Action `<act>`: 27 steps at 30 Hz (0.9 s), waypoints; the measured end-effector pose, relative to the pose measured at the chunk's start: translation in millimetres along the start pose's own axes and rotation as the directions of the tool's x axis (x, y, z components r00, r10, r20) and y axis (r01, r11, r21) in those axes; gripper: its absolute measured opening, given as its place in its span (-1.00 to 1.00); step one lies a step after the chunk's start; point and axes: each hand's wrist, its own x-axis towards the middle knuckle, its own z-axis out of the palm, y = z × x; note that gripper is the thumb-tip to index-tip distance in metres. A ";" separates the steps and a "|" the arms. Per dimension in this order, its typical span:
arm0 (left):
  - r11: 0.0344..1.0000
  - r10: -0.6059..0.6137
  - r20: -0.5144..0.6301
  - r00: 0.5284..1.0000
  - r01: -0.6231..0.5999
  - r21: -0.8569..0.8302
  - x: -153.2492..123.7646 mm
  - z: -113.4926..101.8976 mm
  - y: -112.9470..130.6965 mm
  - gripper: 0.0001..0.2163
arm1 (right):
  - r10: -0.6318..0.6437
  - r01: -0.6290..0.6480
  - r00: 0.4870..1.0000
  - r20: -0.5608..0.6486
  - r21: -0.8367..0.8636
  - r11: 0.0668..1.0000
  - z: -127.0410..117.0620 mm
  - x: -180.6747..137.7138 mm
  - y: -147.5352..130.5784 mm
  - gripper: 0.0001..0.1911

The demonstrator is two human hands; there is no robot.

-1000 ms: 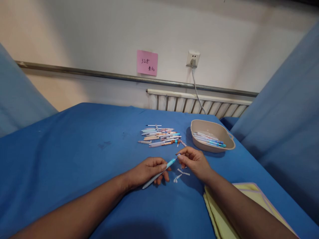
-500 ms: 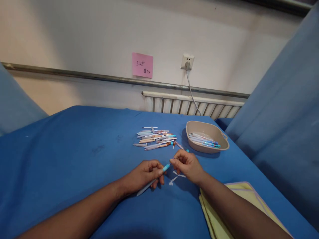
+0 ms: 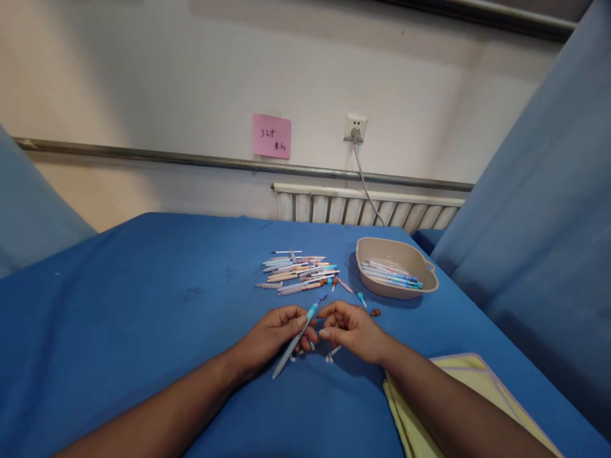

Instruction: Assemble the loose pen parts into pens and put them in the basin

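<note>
My left hand [image 3: 289, 329] pinches a pen [image 3: 286, 357] with a pale grey barrel and a light-blue upper end, tilted up to the right. A small purple piece shows at its top. Just to the right, my right hand [image 3: 352, 326] has its thumb and fingers apart, with nothing seen between them. Small white slips [image 3: 330, 357] lie on the blue cover under and between the hands, partly hidden. Beyond the hands lies a pile of pens and pen parts [image 3: 300, 272]. A blue cap piece [image 3: 361, 298] and a brown piece [image 3: 376, 312] rest nearer the right hand.
A beige basin [image 3: 396, 294] holding several pens stands at the right. A folded yellow cloth [image 3: 458, 369] lies under my right forearm. Behind the blue-covered surface [image 3: 143, 286] are a radiator [image 3: 324, 207] and a wall rail [image 3: 191, 158]. Blue curtains [image 3: 534, 203] hang at the sides.
The pen has turned more upright in my left hand. My right hand has come away from its upper end, its fingers parting. The view has tilted slightly up.
</note>
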 end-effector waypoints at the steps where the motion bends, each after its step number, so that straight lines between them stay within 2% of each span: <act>1: 1.000 -0.007 -0.003 1.000 0.007 -0.010 0.0 -0.2 0.0 -0.70 | 0.000 0.001 1.000 -0.007 0.002 1.000 -0.7 0.3 0.4 -0.61; 8: 0.989 -0.043 -0.032 0.999 0.039 -0.139 -1.8 -0.2 1.2 -0.71 | -0.001 0.001 1.000 0.008 -0.025 1.000 -2.5 0.4 5.2 -0.64; 11: 0.985 -0.069 -0.040 0.997 0.062 -0.163 -2.0 -0.4 2.4 -0.70 | -0.018 0.017 0.998 -0.065 -0.023 1.000 -2.4 1.4 3.6 -0.66; 16: 0.991 -0.091 -0.002 0.996 0.090 -0.102 -2.0 -1.0 1.2 -0.68 | -0.133 0.128 0.957 -0.257 -0.035 0.991 -6.3 3.4 -5.3 -0.63; 20: 0.996 -0.080 0.025 0.997 0.080 -0.034 -2.8 -1.0 -0.6 -0.66 | -0.166 0.157 0.946 -0.278 -0.052 0.986 -8.0 2.4 -11.0 -0.68; 27: 0.996 -0.074 0.067 0.995 0.071 0.049 -4.9 1.4 0.1 -0.68 | -0.131 0.127 0.944 -0.303 -0.033 0.991 -5.2 1.2 -13.0 -0.74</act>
